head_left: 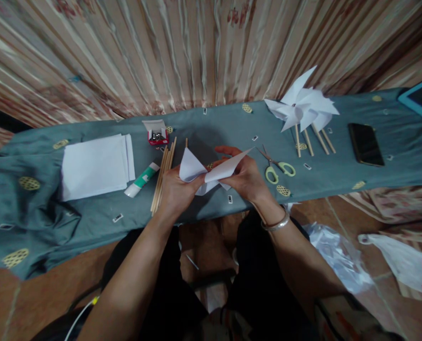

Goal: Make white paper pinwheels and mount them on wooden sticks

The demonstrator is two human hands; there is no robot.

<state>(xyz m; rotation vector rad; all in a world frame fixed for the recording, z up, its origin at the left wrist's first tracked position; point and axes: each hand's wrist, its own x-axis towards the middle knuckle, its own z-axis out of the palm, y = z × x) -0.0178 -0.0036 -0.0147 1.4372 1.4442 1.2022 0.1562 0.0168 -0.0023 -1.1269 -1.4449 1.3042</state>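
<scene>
The place looked like a room in a home. A pleated, pinkish-beige fabric curtain (197, 57) with red floral motifs hung across the whole background. In front of it a wrinkled grey-green tablecloth (228, 113), printed with yellow pineapples, stretched long and narrow, with a black rectangular smartphone (365, 144) and white paper pinwheels (303, 106) on wooden sticks on top. Below, a crumpled clear plastic bag (339, 255) and a white plastic bag (406, 260) lay on a reddish-brown tiled floor (36, 303).
</scene>
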